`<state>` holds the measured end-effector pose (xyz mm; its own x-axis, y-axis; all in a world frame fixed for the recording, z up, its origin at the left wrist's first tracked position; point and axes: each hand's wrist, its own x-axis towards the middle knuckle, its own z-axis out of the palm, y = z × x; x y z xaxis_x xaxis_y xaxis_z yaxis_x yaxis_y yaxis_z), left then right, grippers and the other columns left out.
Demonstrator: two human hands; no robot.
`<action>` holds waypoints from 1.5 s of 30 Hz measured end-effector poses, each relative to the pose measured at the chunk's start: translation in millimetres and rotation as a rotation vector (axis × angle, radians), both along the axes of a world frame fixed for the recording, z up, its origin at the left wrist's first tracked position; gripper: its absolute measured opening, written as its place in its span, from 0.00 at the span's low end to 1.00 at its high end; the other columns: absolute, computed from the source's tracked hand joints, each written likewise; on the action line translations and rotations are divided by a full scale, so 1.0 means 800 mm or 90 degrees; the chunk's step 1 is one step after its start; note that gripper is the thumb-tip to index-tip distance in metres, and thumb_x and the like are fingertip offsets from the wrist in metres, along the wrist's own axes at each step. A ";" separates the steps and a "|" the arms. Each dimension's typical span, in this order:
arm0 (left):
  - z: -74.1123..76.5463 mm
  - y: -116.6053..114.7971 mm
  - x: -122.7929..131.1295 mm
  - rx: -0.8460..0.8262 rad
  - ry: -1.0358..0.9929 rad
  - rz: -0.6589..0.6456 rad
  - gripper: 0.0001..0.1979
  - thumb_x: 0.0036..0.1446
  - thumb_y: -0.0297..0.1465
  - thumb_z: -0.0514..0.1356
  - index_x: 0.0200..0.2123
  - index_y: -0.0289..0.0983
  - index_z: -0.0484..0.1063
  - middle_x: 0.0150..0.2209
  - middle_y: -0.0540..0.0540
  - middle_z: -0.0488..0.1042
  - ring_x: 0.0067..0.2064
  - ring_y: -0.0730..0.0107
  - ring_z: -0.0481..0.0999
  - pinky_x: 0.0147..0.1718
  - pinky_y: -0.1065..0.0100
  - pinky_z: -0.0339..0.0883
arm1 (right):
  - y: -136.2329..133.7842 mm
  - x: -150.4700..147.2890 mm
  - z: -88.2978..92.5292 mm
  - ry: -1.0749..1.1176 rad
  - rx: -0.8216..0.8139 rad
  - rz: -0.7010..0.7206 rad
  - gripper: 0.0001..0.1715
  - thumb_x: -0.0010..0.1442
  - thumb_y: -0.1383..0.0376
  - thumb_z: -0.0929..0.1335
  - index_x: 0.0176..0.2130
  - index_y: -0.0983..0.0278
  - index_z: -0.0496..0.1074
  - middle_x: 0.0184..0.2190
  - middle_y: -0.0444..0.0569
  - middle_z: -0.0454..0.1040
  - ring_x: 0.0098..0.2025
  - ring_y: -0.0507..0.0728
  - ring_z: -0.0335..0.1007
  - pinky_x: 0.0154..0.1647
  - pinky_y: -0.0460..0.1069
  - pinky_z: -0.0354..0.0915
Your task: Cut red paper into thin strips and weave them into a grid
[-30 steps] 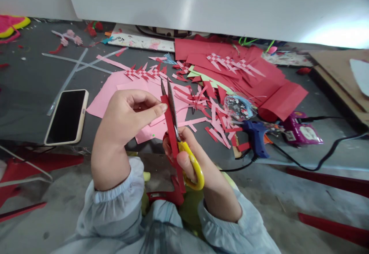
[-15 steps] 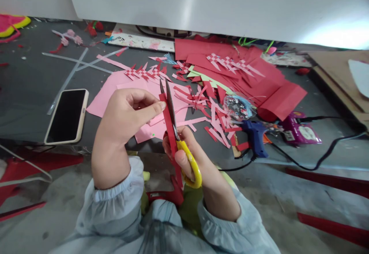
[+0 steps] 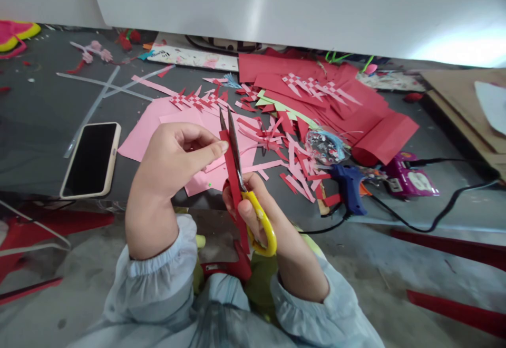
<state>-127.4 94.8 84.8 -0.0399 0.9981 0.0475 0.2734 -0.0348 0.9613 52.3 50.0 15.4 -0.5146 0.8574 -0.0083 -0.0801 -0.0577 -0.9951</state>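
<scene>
My left hand pinches the upper end of a red paper strip between thumb and finger. The strip hangs down past my right hand, which grips yellow-handled scissors. Their dark blades point away from me, slightly parted, and lie along the strip's right side; whether they touch it I cannot tell. Beneath my hands on the table are pink paper sheets and a pile of red and pink paper scraps. Woven red-and-pink checked paper pieces lie just beyond.
At left are a phone and crossed translucent glue sticks. Red paper sheets cover the back right. A blue glue gun, its black cable and a purple packet lie right, near a bag of beads.
Almost nothing differs. My hands, the strip and the scissors keep their places; the view has shifted very slightly.
</scene>
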 end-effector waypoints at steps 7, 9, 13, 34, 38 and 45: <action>0.001 -0.001 0.000 -0.018 0.009 -0.001 0.04 0.47 0.30 0.66 0.22 0.40 0.76 0.24 0.48 0.76 0.27 0.68 0.73 0.25 0.68 0.67 | 0.000 -0.001 -0.013 -0.007 -0.001 0.000 0.20 0.67 0.48 0.63 0.46 0.59 0.57 0.32 0.41 0.60 0.29 0.50 0.55 0.28 0.47 0.55; 0.000 -0.001 0.000 -0.020 0.006 0.001 0.04 0.47 0.30 0.66 0.22 0.40 0.77 0.25 0.48 0.77 0.27 0.68 0.73 0.24 0.68 0.66 | 0.000 0.000 -0.015 -0.011 0.002 0.003 0.20 0.67 0.48 0.63 0.46 0.59 0.57 0.32 0.41 0.61 0.28 0.49 0.55 0.28 0.47 0.54; -0.001 -0.001 0.000 -0.013 0.000 0.001 0.03 0.47 0.30 0.66 0.22 0.40 0.77 0.25 0.48 0.77 0.27 0.68 0.74 0.24 0.68 0.66 | 0.000 0.000 -0.016 -0.019 0.008 0.004 0.19 0.67 0.48 0.63 0.46 0.58 0.57 0.32 0.40 0.62 0.27 0.49 0.54 0.27 0.46 0.54; 0.000 0.000 0.000 -0.008 0.007 -0.004 0.03 0.47 0.29 0.66 0.23 0.39 0.77 0.25 0.48 0.77 0.27 0.70 0.72 0.25 0.69 0.66 | -0.001 0.001 -0.018 -0.023 -0.001 0.002 0.20 0.66 0.46 0.62 0.45 0.58 0.57 0.30 0.41 0.62 0.28 0.51 0.55 0.26 0.48 0.53; 0.001 0.000 0.000 -0.006 0.015 -0.011 0.05 0.48 0.29 0.66 0.22 0.39 0.76 0.22 0.50 0.74 0.26 0.71 0.72 0.26 0.68 0.66 | 0.000 0.001 -0.016 -0.028 0.003 0.005 0.20 0.66 0.46 0.63 0.45 0.58 0.57 0.30 0.41 0.63 0.28 0.51 0.56 0.27 0.48 0.55; 0.000 0.000 0.000 -0.010 -0.005 -0.020 0.05 0.48 0.28 0.66 0.21 0.39 0.76 0.21 0.50 0.73 0.24 0.72 0.70 0.26 0.68 0.65 | 0.000 0.002 -0.019 -0.047 0.006 0.001 0.20 0.66 0.46 0.62 0.45 0.58 0.57 0.29 0.41 0.62 0.27 0.50 0.56 0.26 0.48 0.54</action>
